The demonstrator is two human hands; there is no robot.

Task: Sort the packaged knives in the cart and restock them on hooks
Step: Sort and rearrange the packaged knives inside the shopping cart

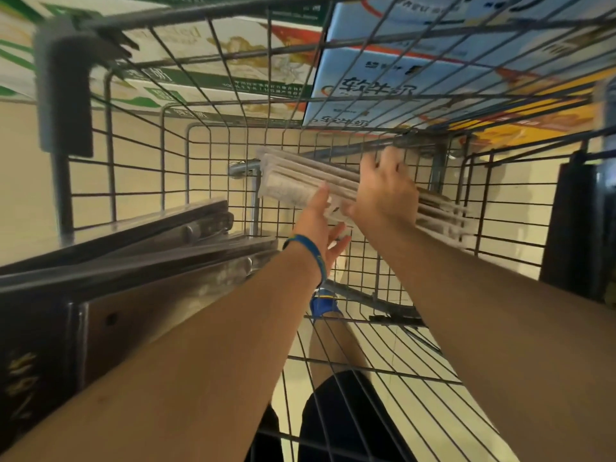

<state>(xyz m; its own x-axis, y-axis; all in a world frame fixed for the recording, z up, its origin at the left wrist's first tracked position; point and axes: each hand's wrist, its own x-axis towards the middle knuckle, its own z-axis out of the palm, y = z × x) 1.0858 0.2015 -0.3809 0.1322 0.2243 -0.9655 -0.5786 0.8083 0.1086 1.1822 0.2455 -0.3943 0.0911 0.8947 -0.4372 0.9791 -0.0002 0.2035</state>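
Two bare forearms are seen reaching from the bottom edge into the wire cart. A blue wristband is worn on the left wrist. The left hand is held open, fingers straight, thumb up against the near lower edge of the stack of pale packaged knives. The right hand is laid over the stack's right half, thumb on the near side, fingers wrapped over the far edge; the stack is gripped and held tilted, off the cart floor. The dark packaged knives are piled at the cart's left side, well apart from both hands and cut off by the frame's left edge. The pale stack's right end is motion-blurred and its print cannot be read. The right fingertips are partly merged with the cart bars behind. Cartons are seen through the far mesh.
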